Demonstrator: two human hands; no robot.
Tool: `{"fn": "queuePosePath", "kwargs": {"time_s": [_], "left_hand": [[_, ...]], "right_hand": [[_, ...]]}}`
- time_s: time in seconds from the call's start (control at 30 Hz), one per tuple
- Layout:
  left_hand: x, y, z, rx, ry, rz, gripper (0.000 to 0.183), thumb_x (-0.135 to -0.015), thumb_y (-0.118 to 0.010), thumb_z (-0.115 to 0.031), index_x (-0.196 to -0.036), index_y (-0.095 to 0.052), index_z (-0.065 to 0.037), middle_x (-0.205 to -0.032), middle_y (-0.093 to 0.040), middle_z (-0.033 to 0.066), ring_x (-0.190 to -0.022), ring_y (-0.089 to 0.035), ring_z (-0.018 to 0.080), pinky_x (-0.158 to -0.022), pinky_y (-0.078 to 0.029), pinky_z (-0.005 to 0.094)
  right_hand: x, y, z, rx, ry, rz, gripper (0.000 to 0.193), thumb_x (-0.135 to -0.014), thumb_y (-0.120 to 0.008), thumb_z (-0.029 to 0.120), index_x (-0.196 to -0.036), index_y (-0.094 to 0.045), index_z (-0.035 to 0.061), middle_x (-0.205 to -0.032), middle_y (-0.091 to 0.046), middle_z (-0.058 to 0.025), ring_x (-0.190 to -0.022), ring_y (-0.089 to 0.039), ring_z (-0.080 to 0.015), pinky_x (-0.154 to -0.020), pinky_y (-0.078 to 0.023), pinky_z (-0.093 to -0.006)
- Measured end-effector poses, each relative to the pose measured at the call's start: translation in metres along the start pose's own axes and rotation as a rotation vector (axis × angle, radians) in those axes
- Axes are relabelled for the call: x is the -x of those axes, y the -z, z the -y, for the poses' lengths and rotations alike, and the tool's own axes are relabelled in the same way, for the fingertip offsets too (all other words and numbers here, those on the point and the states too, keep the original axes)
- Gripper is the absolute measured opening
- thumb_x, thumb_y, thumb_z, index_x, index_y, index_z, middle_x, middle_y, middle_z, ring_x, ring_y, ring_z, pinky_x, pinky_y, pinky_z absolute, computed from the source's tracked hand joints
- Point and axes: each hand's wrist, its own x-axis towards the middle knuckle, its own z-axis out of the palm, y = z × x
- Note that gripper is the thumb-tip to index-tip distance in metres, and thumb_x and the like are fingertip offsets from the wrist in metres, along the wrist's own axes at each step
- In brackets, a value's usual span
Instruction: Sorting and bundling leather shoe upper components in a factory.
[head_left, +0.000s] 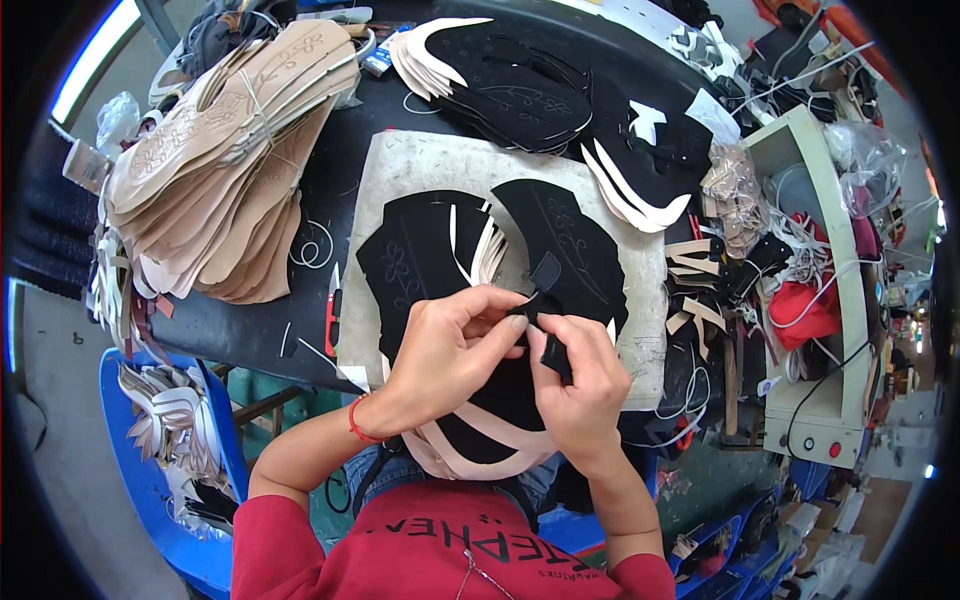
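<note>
My left hand and my right hand meet over the front of a pale board. Both pinch a small black strap, whose lower end sticks out from my right fingers; its middle is partly hidden. Just beyond my fingertips shows a small dark tab; whether it joins the strap I cannot tell. Under and beyond my hands lie flat black cut pieces with floral stitching, one on the left and one on the right. Thin white strips fan out between them. Pale-edged black pieces rest against my lap.
Tied stacks of beige cut pieces cover the table's left. Black stacks with white edges lie at the back. Red-handled snips are left of the board. A cream metal frame stands right, a blue bin lower left.
</note>
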Motion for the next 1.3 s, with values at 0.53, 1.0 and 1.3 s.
{"fn": "queuePosePath", "kwargs": {"time_s": [0.53, 1.0, 1.3], "left_hand": [[0.003, 0.003, 0.003, -0.140, 0.009, 0.066, 0.013, -0.086, -0.056, 0.004, -0.098, -0.059, 0.008, -0.086, -0.067, 0.0104, -0.079, -0.065, 0.0121, -0.070, -0.056, 0.0233], [0.001, 0.007, 0.004, -0.130, 0.027, 0.092, 0.019, -0.085, -0.055, 0.004, -0.102, -0.063, 0.007, -0.089, -0.067, 0.0093, -0.082, -0.065, 0.0121, -0.069, -0.055, 0.0239], [-0.008, 0.037, -0.002, -0.053, 0.234, 0.276, 0.017, -0.087, -0.063, -0.005, -0.101, -0.062, 0.005, -0.087, -0.066, 0.0084, -0.077, -0.064, 0.0105, -0.065, -0.055, 0.0220]], "right_hand": [[-0.010, 0.011, -0.003, -0.296, -0.414, 0.233, 0.015, -0.080, -0.070, 0.008, -0.091, -0.061, 0.0009, -0.080, -0.061, -0.0059, -0.068, -0.058, -0.0121, -0.061, -0.046, -0.0257], [-0.007, 0.014, -0.002, -0.527, -0.497, 0.401, 0.014, -0.086, -0.063, 0.008, -0.095, -0.056, 0.0000, -0.082, -0.054, -0.0038, -0.070, -0.049, -0.0064, -0.058, -0.041, -0.0205], [-0.011, 0.044, 0.004, -0.417, -0.350, 0.329, 0.024, -0.077, -0.072, 0.010, -0.097, -0.063, 0.0002, -0.084, -0.056, -0.0075, -0.076, -0.057, -0.0173, -0.068, -0.047, -0.0277]]}}
